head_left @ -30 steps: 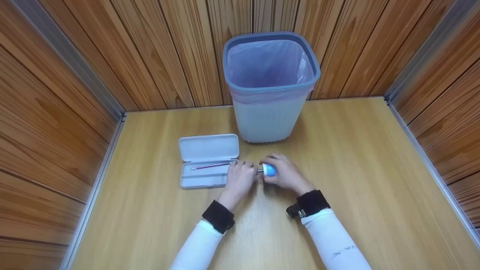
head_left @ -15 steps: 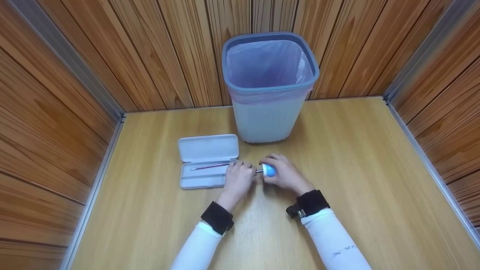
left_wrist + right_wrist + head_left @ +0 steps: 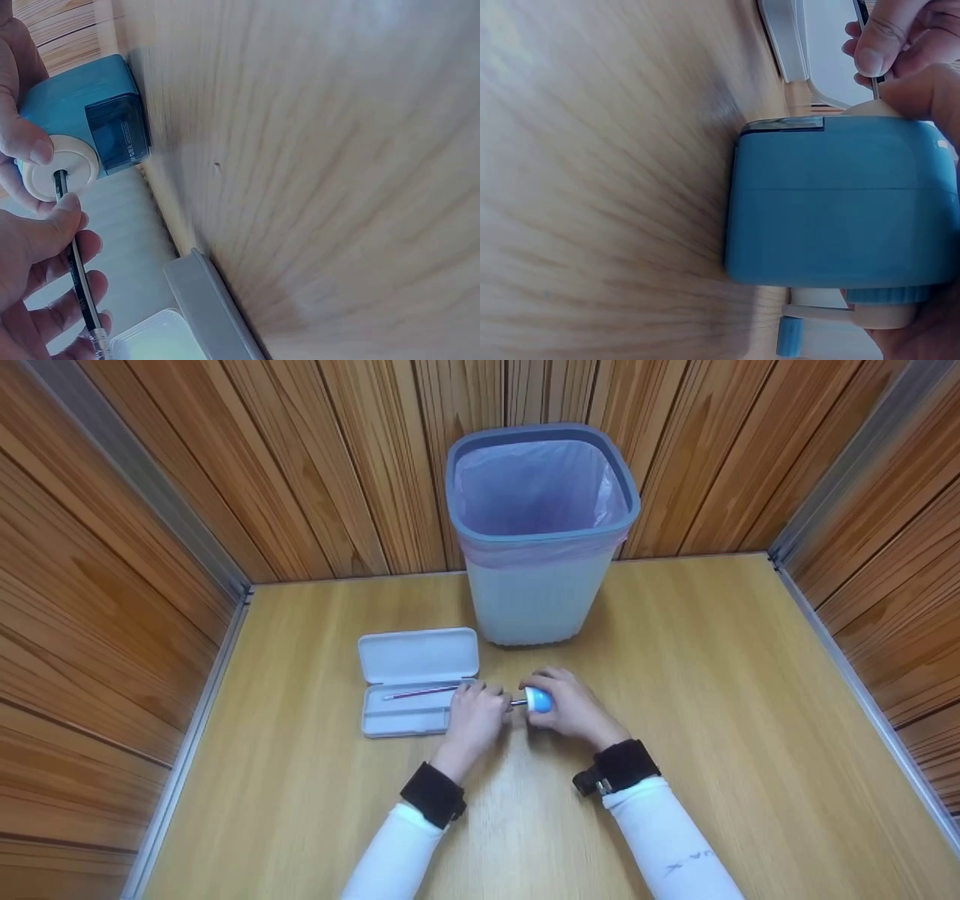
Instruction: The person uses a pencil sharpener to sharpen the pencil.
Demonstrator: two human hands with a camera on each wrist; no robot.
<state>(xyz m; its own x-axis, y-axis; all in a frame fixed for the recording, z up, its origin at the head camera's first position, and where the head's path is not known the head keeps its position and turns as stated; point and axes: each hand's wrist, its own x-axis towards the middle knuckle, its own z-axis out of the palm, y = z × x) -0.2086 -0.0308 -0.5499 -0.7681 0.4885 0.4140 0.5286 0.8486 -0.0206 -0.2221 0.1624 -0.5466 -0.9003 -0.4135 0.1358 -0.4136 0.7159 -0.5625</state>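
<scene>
A blue crank pencil sharpener (image 3: 539, 700) lies between the two hands on the wooden table. My right hand (image 3: 576, 709) grips its body from the right. Seen from the left wrist, a dark striped pencil (image 3: 81, 283) has its end in the hole of the sharpener's white round front (image 3: 79, 159). Thumb and fingers of my left hand (image 3: 475, 718) pinch that pencil close to the hole. The white crank arm with a blue knob (image 3: 788, 337) sticks out at the back of the sharpener in the right wrist view. The pencil's tip is hidden inside.
A pale grey pencil case (image 3: 417, 656) lies with its lid up left of the hands, partly covered by the left hand. Inside is a reddish pencil (image 3: 420, 692). Behind stands a lined waste bin (image 3: 536, 600). Wooden panels (image 3: 375, 472) wall in the table.
My left wrist has shifted very slightly to the left. Both hands keep their hold, and the sharpener stays in the same place.
</scene>
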